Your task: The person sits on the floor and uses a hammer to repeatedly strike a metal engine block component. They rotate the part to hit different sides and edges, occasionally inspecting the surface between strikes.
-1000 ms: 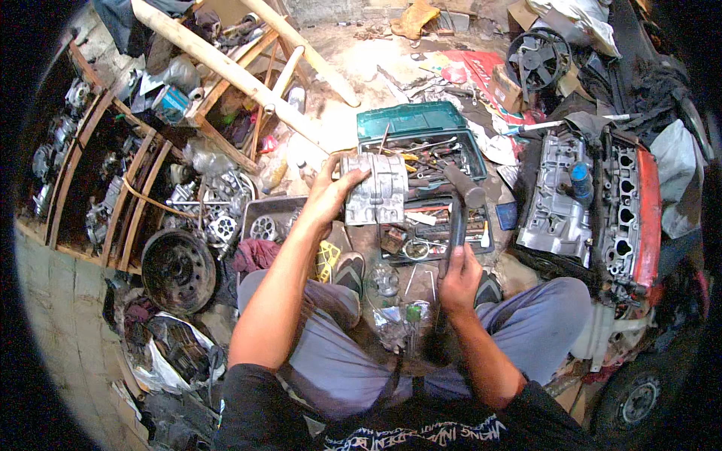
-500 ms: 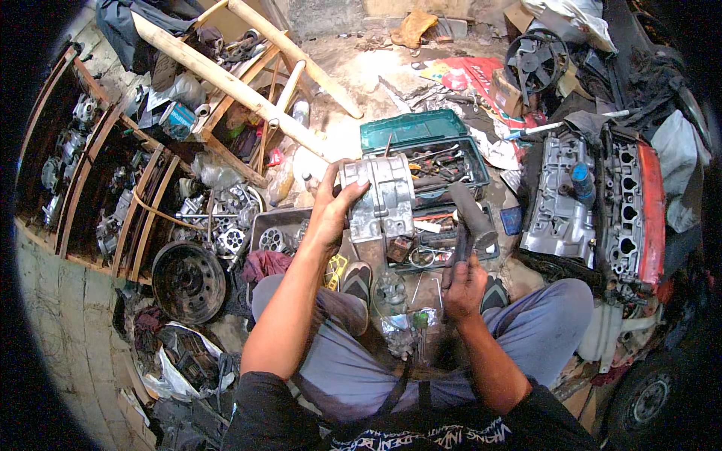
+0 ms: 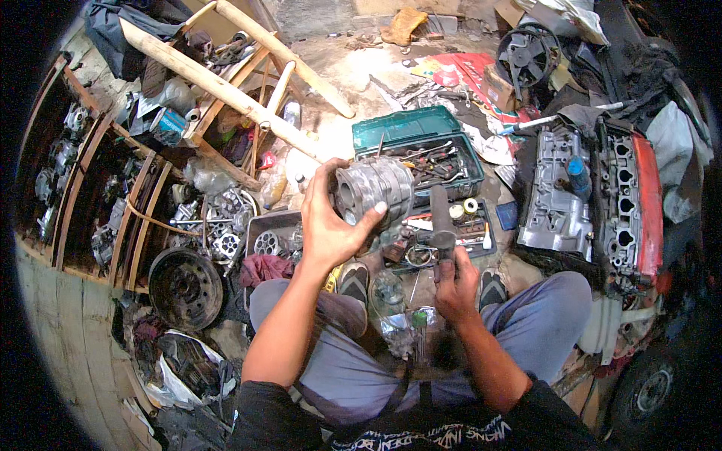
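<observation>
A grey, ribbed metal cylinder, which looks like a compressor body (image 3: 387, 184), is raised in front of me. My left hand (image 3: 329, 229) grips it from the left, thumb across its near side, and its open end faces left toward my palm. My right hand (image 3: 456, 289) is closed round the handle of a dark mallet (image 3: 441, 213). The mallet's head stands upright just right of the cylinder, apart from it. Behind both lies a green toolbox (image 3: 410, 129) with its lid raised and several wrenches inside.
A tray (image 3: 485, 255) of small tools lies before the toolbox. An engine cylinder head (image 3: 556, 203) stands on the right. To the left are a steel wheel rim (image 3: 186, 286), a wooden rack (image 3: 101, 139) of metal parts and a pale wooden frame (image 3: 218, 71). My knees flank the work.
My left hand has turned the cylinder so its open end shows. The mallet has shifted left toward it, its head now upright rather than slanted. The view has shifted slightly.
</observation>
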Tool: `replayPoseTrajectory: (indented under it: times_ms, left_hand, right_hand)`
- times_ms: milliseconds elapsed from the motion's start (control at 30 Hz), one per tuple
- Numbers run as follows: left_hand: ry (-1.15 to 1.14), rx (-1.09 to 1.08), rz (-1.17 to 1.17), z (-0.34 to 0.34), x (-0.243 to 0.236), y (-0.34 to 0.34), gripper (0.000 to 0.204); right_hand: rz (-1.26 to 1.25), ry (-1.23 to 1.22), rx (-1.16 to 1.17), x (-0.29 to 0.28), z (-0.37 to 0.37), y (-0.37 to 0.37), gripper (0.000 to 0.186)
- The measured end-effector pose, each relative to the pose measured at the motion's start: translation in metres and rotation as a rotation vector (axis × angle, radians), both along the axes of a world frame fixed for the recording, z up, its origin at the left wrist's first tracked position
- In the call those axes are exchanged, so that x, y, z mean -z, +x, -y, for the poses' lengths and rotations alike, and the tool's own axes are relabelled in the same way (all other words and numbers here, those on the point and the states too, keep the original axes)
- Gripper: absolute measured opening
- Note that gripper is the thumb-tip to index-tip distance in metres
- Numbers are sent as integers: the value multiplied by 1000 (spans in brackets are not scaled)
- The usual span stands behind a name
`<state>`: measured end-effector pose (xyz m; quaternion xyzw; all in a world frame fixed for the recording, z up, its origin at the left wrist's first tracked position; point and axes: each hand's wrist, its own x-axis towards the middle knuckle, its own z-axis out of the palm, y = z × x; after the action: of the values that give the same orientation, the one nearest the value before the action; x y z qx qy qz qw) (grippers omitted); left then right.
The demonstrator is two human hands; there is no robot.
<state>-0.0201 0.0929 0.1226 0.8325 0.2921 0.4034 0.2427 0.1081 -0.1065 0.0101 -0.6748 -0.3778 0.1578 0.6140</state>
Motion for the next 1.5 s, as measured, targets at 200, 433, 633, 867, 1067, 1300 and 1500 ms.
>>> replayPoseTrajectory:
  times_ms: [200, 433, 633, 867, 1067, 1300, 1500]
  left_hand:
    - [137, 30, -121, 17, -9, 0, 78]
    - [249, 4, -257, 18, -2, -2, 76]
    - [212, -25, -485, 24, 6, -2, 80]
    - [162, 102, -595, 22, 16, -3, 78]
    - [187, 164, -642, 16, 28, -8, 80]
    - [192, 171, -698, 18, 36, -10, 79]
    - [128, 131, -751, 17, 28, -8, 83]
  right_hand:
    - [128, 69, 5, -18, 1, -3, 21]
    - [119, -118, 14, -17, 10, -3, 15]
    - [250, -148, 74, 3, 16, -5, 18]
    - [325, -311, 114, 22, 26, -4, 24]
    - [362, -402, 117, 33, 32, -5, 31]
    - [270, -630, 5, 30, 36, -7, 25]
    - [288, -219, -44, 33, 41, -5, 20]
